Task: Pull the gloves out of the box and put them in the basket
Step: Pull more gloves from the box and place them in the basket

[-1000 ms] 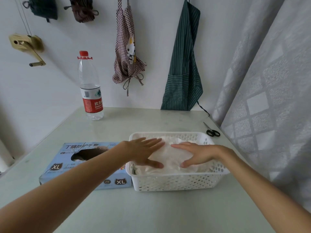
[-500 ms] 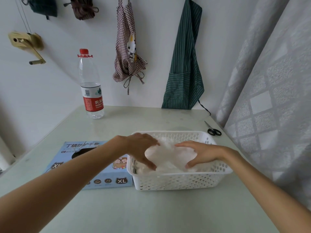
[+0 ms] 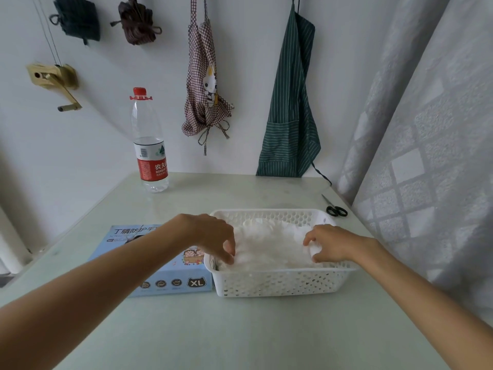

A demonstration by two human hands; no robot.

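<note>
- Since a moment ago, both hands have drawn apart from the middle of the pile to its two ends.
- The left hand (image 3: pixel 210 236) curls its fingertips into the white gloves (image 3: pixel 269 247) at the basket's left end.
- The right hand (image 3: pixel 329 243) grips the gloves at the right end.
- The gloves lie heaped inside the white basket (image 3: pixel 280 284).
- The blue glove box (image 3: pixel 170 276) lies touching the basket's left side on the table (image 3: pixel 240 329).

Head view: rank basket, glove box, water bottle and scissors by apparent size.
1. white basket
2. glove box, partly hidden by the left arm
3. water bottle, farther off, so unsure
4. scissors
</note>
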